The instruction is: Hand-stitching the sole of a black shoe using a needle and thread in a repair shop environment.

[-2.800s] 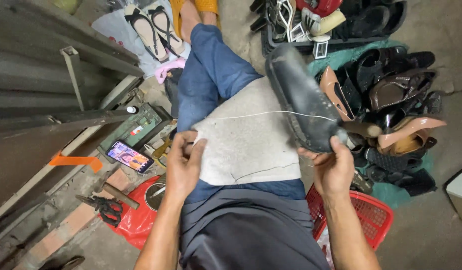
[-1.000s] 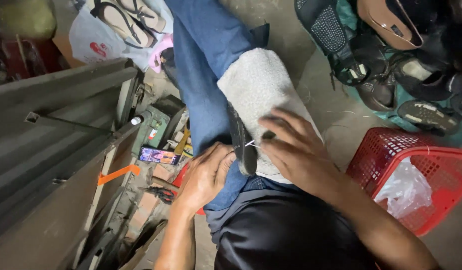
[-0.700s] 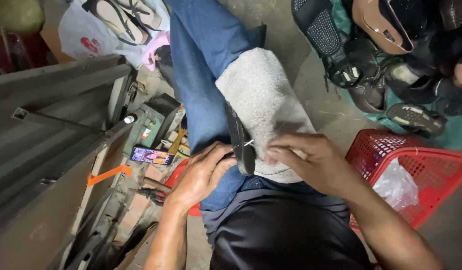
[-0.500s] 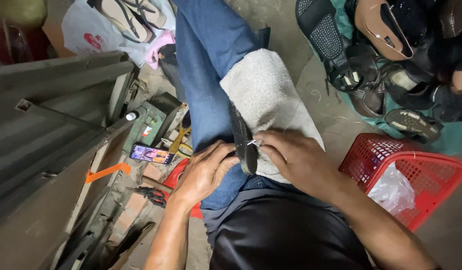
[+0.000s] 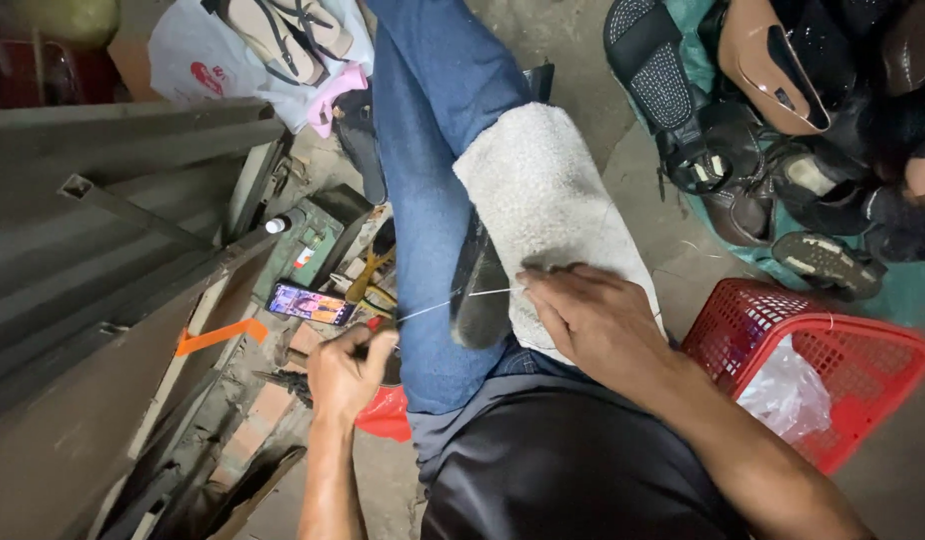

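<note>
A black shoe (image 5: pixel 480 285) stands on edge between my blue-jeaned legs, against a pale fuzzy cloth (image 5: pixel 543 200) on my right thigh. My left hand (image 5: pixel 348 372) is fisted around a small tool handle and draws a taut white thread (image 5: pixel 453 302) out to the left of the shoe. My right hand (image 5: pixel 588 312) lies on the cloth and pins the thread's other end against the shoe with its fingertips.
A red plastic basket (image 5: pixel 843 350) with a clear bag stands at right. Several dark shoes and sandals (image 5: pixel 773 130) are piled at upper right. A lit phone (image 5: pixel 308 303), a green box, tools and metal shutters are at left. A white bag of sandals (image 5: pixel 253 45) lies at top.
My left hand has pulled away from the shoe to the lower left, stretching the thread taut. My right hand stays on the shoe and cloth.
</note>
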